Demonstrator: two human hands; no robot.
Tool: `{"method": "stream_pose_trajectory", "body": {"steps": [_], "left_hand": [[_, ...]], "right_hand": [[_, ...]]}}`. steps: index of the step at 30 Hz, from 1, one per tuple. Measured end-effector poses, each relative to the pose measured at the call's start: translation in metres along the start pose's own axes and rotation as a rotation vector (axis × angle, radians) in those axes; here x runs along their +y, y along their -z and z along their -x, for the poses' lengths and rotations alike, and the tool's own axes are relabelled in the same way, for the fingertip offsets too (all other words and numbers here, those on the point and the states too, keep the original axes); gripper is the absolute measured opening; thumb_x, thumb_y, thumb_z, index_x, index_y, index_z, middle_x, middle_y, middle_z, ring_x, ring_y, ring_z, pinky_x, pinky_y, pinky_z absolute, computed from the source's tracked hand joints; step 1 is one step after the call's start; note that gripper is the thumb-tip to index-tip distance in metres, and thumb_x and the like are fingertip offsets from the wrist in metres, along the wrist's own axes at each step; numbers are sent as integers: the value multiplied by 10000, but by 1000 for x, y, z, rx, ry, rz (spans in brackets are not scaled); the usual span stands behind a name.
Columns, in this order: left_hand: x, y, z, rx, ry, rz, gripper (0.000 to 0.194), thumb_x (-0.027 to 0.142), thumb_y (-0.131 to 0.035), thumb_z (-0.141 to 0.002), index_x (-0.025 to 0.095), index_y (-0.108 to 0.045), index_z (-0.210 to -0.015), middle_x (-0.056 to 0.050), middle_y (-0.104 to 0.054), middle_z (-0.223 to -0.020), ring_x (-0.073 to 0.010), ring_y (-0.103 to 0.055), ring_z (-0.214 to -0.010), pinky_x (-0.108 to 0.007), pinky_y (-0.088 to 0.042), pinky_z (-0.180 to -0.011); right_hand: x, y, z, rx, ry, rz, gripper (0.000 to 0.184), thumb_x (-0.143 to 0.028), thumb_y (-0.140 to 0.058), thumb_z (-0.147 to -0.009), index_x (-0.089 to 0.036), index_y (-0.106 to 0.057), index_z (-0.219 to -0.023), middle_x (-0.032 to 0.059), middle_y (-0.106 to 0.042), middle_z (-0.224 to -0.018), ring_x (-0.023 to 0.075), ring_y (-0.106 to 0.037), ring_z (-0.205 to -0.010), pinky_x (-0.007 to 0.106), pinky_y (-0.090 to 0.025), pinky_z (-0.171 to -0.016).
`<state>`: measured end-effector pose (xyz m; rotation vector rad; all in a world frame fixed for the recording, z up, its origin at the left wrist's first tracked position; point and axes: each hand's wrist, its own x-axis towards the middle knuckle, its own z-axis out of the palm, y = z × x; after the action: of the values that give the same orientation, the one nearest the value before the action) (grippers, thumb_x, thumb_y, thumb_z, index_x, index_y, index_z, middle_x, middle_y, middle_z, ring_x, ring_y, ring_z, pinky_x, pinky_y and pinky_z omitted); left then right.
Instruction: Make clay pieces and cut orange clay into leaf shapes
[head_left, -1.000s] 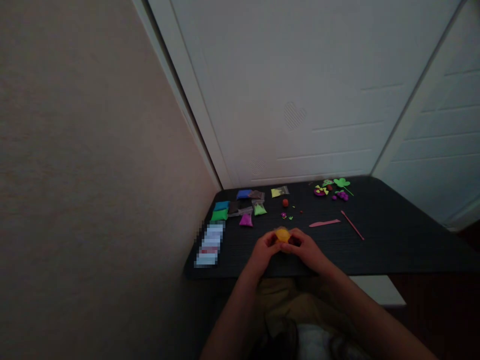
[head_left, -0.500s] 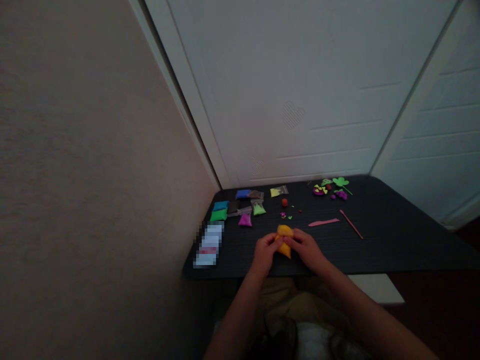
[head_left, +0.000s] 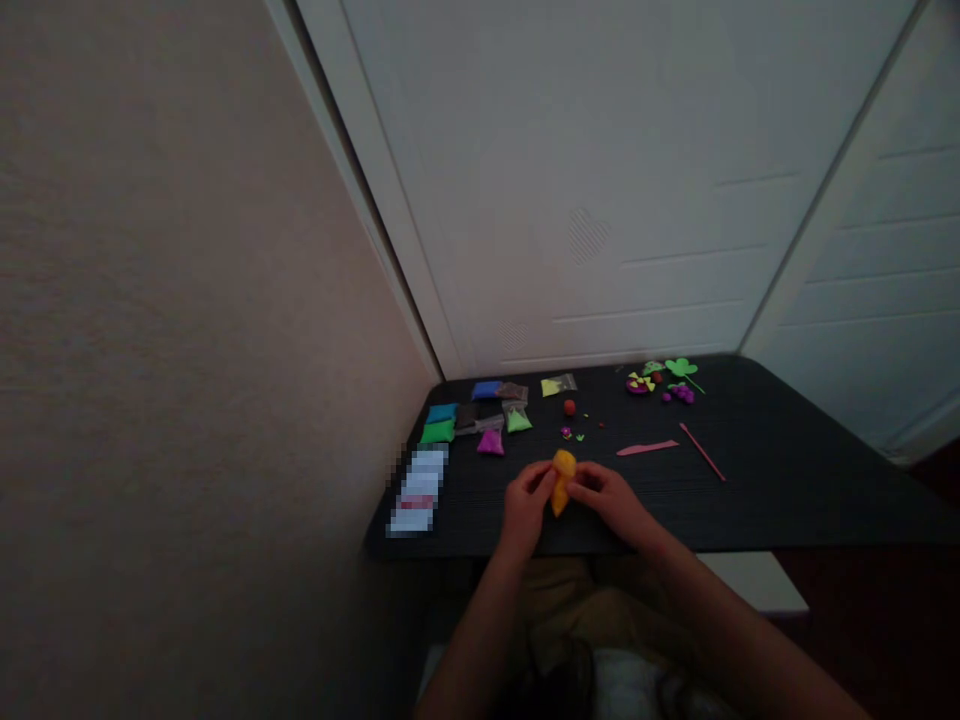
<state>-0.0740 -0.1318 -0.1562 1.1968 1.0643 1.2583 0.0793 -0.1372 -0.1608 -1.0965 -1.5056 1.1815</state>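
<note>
An orange lump of clay (head_left: 562,480), stretched into a longish piece, is pinched between both hands just above the near part of the black table (head_left: 787,480). My left hand (head_left: 526,501) grips its left side with closed fingers. From the right, my right hand (head_left: 607,497) pinches the same lump. Whether the clay sits in a thin bag is too dim to tell.
Several small bags of coloured clay (head_left: 480,412) lie at the table's back left, beside a blurred white packet (head_left: 418,490). A pink modelling knife (head_left: 646,448) and a thin pink stick (head_left: 702,451) lie to the right. Finished clay shapes (head_left: 664,378) sit by the white door.
The orange lump went from a round ball between my fingers to a longer, downward-drawn piece. Both hands stayed in the same place on it.
</note>
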Motion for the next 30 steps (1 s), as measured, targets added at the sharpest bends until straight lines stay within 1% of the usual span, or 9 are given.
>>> {"method": "stream_pose_trajectory", "body": {"steps": [3,6,11,13,16,19,22,26,30], "left_hand": [[0,2,2,-91,51,56,328,338,-686,-699,159,-688,-974,-83,-695,-1008,-234,-624,-946,-362,-453,-879],[-3,3,4,-157,94,122,386,319,-711,-674,164,-670,-1025,-92,-693,-1042,-246,-631,-964,-388,-459,-888],[-6,4,4,-230,141,176,487,234,-780,-577,158,-658,-1042,-112,-674,-1093,-256,-617,-1013,-410,-437,-931],[-6,4,3,-239,147,179,494,208,-783,-568,159,-654,-1042,-109,-668,-1104,-246,-613,-1018,-404,-427,-942],[-4,5,3,-264,155,169,471,184,-771,-584,157,-657,-1040,-98,-671,-1090,-228,-611,-999,-379,-429,-927],[-1,5,4,-299,168,152,420,186,-751,-617,156,-669,-1028,-84,-682,-1046,-209,-616,-943,-346,-440,-883],[2,4,7,-319,172,133,347,213,-733,-645,155,-692,-985,-71,-690,-994,-199,-614,-894,-325,-443,-845],[3,4,7,-308,171,112,261,236,-741,-629,152,-720,-875,-49,-697,-895,-189,-607,-830,-308,-440,-806],[0,3,6,-262,171,106,204,239,-747,-615,140,-719,-791,-27,-685,-796,-163,-588,-754,-281,-426,-755]], "right_hand": [[6,-1,-3,10,-23,-41,412,-444,-676,-695,-195,-595,-1014,2,-615,-801,154,-563,-723,301,-461,-700],[5,2,-4,4,-30,-57,462,-431,-676,-697,-203,-573,-1086,10,-612,-853,160,-562,-756,318,-461,-729],[-6,11,-2,-60,-3,-33,273,-394,-694,-692,-197,-670,-880,15,-597,-862,182,-553,-836,329,-443,-792],[-8,12,-2,-68,6,-36,258,-373,-698,-692,-201,-676,-883,19,-601,-905,190,-553,-884,334,-433,-832],[-9,10,-2,-68,-1,-59,323,-345,-705,-686,-205,-657,-973,30,-621,-988,195,-565,-912,345,-434,-852],[-7,8,-1,-65,-20,-86,382,-334,-713,-668,-203,-638,-1018,29,-652,-971,199,-587,-881,355,-451,-834],[-6,6,0,-51,-26,-97,322,-328,-715,-649,-199,-657,-939,13,-669,-894,198,-595,-842,348,-458,-812],[-5,7,1,-35,-26,-98,219,-322,-703,-639,-189,-671,-810,0,-667,-792,189,-589,-770,327,-460,-754],[-3,4,1,-19,-30,-100,216,-348,-664,-684,-184,-681,-823,12,-677,-819,194,-594,-790,330,-456,-767]]}}
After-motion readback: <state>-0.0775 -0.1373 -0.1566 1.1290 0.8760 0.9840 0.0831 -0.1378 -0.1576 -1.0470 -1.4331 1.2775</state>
